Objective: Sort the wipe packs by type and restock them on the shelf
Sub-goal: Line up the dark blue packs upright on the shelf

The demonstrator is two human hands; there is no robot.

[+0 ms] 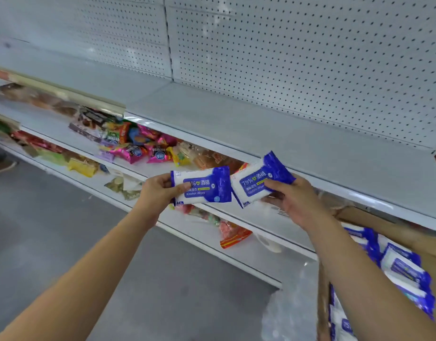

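My left hand (157, 190) grips a blue-and-white alcohol wipe pack (207, 185) by its left end, label facing me. My right hand (293, 200) pinches a second, identical alcohol wipe pack (258, 180), tilted up to the right. Both packs hover side by side, nearly touching, in front of the edge of a bare white shelf (273, 134) backed by pegboard. A cardboard box (431, 244) at the lower right holds several more blue-and-white wipe packs (404, 269).
The lower shelves (71, 141) carry several colourful snack bags (138, 148) and an orange packet (234, 237). Grey floor (64, 230) lies to the left, with someone's shoe (2, 166) at the far left edge. Clear plastic wrap (293, 308) sits beside the box.
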